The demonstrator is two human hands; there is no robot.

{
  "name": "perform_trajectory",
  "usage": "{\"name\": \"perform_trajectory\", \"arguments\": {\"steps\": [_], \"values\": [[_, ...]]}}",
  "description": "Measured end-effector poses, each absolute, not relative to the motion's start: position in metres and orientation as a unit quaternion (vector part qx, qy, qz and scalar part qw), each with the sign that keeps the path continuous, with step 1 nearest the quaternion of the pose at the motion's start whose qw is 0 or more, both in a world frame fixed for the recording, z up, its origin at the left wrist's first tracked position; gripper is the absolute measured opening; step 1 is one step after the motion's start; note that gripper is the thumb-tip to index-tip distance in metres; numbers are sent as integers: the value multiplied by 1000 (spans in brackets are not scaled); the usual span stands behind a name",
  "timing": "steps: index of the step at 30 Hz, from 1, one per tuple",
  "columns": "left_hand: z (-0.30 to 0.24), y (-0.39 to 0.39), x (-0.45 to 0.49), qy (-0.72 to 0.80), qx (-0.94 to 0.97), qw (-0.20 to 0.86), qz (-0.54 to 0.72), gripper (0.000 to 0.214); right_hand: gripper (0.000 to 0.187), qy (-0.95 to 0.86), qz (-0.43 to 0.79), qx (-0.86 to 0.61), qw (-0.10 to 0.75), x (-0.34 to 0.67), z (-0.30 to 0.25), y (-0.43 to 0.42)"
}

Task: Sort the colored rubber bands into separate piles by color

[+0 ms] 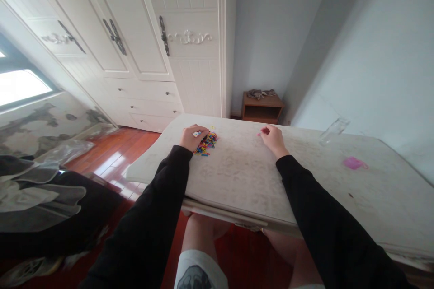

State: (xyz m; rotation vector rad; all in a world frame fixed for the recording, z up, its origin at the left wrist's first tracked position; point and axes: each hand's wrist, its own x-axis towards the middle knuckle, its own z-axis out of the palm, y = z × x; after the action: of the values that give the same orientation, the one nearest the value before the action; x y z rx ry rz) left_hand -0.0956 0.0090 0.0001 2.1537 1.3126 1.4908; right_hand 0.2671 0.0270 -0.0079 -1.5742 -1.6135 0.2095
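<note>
A heap of small bright sticks (207, 143), in red, yellow, blue and green, lies on the white table (233, 176). My left hand (190, 137) rests at its left edge, fingers curled over the heap. A small white spot (196, 134) shows at those fingers; whatever they hold is hidden. A little yellow piece (213, 128) lies just beyond the heap. Further right, my right hand (274, 140) is low over the table, thumb and fingers pinched together. A tiny pink piece (258, 134) shows at its fingertips, too small to make out in detail.
On the table's right side are a clear glass-like cylinder (334, 131), a pink pouch-like thing (354, 163) and a small dark speck (351, 195). Behind the table stand a white wardrobe (200, 81) and a brown nightstand (262, 109). Dark fabric (84, 203) lies at lower left.
</note>
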Motion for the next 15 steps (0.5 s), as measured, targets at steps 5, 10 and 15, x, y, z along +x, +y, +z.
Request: {"name": "perform_trajectory", "arguments": {"steps": [5, 10, 15], "values": [[-2, 11, -93, 454, 712, 130, 519, 18, 8, -664, 73, -606, 432, 256, 1, 22], [-3, 4, -80, 443, 744, 100, 490, 18, 9, -776, 82, -461, 423, 209, 12, -6], [-5, -5, -68, 403, 785, 94, 462, 14, 11, -868, 101, -305, 380, 162, 12, -30]]}}
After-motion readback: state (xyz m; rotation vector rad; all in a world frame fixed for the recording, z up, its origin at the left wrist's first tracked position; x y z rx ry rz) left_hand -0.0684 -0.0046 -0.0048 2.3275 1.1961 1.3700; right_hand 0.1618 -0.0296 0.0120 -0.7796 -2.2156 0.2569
